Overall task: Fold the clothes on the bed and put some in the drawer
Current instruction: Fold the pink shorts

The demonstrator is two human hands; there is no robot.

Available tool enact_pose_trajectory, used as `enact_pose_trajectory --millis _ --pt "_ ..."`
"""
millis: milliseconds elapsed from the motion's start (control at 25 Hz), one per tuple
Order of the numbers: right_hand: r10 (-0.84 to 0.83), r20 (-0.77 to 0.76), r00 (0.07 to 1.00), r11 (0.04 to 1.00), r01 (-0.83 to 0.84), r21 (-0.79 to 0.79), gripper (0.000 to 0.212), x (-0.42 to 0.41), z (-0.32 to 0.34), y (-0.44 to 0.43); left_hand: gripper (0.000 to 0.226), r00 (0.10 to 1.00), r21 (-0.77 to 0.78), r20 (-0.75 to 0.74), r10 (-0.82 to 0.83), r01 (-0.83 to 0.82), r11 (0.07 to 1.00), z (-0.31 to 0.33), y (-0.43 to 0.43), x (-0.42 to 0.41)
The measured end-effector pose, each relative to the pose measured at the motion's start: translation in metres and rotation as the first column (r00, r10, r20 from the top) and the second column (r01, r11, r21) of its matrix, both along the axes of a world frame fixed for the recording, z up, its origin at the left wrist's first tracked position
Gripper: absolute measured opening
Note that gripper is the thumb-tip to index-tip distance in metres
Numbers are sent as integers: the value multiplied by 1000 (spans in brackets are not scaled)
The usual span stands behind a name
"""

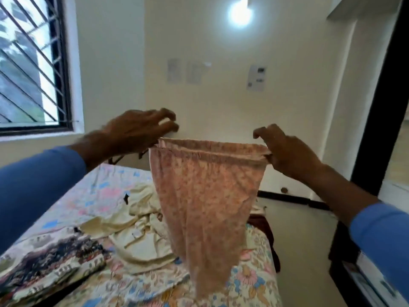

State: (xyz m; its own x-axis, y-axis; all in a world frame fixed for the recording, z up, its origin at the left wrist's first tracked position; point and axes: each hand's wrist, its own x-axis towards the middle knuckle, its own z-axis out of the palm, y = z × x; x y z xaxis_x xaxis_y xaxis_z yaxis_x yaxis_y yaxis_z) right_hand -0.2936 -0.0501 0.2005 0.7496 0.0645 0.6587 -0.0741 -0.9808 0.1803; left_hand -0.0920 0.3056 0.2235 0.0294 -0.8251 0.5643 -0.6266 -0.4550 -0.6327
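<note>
I hold a pink floral-print garment [205,196] up in the air above the bed [93,196]. My left hand [135,131] pinches the left end of its elastic waistband. My right hand [285,149] pinches the right end, stretching the band flat between them. The fabric hangs down, its lower end near the bedsheet. Under it lies a crumpled cream garment [137,231]. A folded dark patterned cloth [55,260] rests at the near left of the bed.
A barred window [31,63] is at the left. The white wall [221,74] ahead carries papers and a lit bulb [240,14]. Bare floor [309,251] runs along the bed's right side, with a dark door frame [376,129] beyond.
</note>
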Motion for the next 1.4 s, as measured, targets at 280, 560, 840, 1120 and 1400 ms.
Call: enact_pose_trajectory --millis 280,560,840,1120,1400 --pt "335 -259 906 489 68 870 23 -41 53 16 43 839 181 -506 200 -123 976 -9 -2 -13" --pt "481 -431 764 134 422 897 12 -31 -66 52 33 34 -371 -927 -373 -219 902 -132 -70 -44" --pt "-157 -514 843 640 483 597 26 2 -140 19 56 861 217 -433 267 -188 958 -231 -95 -58" --pt "186 -532 826 343 453 823 25 -2 -190 37 64 -16 -244 -970 -244 23 969 -357 -141 -104" --pt "-48 -358 933 265 357 895 24 10 -193 13 43 -157 -185 -976 -152 221 957 -355 -162 -107"
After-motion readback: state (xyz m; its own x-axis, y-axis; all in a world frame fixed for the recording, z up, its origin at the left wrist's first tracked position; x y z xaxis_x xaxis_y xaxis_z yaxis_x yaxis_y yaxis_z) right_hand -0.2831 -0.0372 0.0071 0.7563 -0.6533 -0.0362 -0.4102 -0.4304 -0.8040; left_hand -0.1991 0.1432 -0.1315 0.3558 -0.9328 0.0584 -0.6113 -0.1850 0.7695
